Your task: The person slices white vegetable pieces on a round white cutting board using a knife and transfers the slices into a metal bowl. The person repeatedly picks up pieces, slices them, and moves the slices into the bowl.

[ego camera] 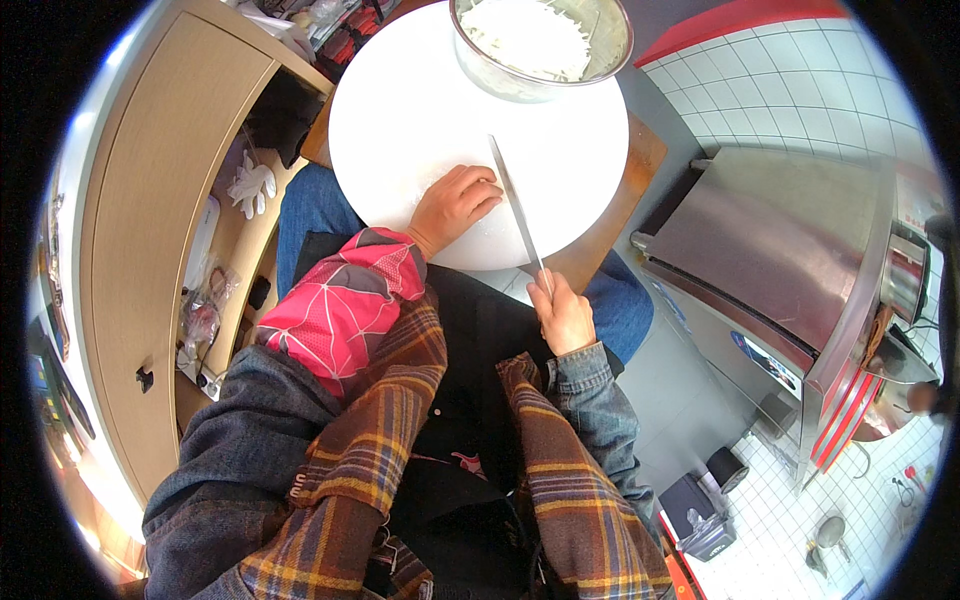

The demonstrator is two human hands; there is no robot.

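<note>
A round white cutting board (390,97) lies in front of me, very bright in the light. My right hand (564,311) grips the handle of a kitchen knife (516,199), whose long blade points away from me across the board. Left of the blade, my left hand (456,204) rests on the board with its fingers curled and their tips close to the steel. Whatever may be under those fingers is hidden or washed out by glare. At the board's far edge stands a metal bowl (517,88) holding a heap of pale shredded vegetable (525,37).
Beneath the board is a wooden stool or small table (646,150). To the left, a wooden cabinet (165,187) has open shelves with a white glove (253,184) and plastic bags (204,315). A stainless-steel appliance (772,225) stands at right, near a white tiled wall (780,82).
</note>
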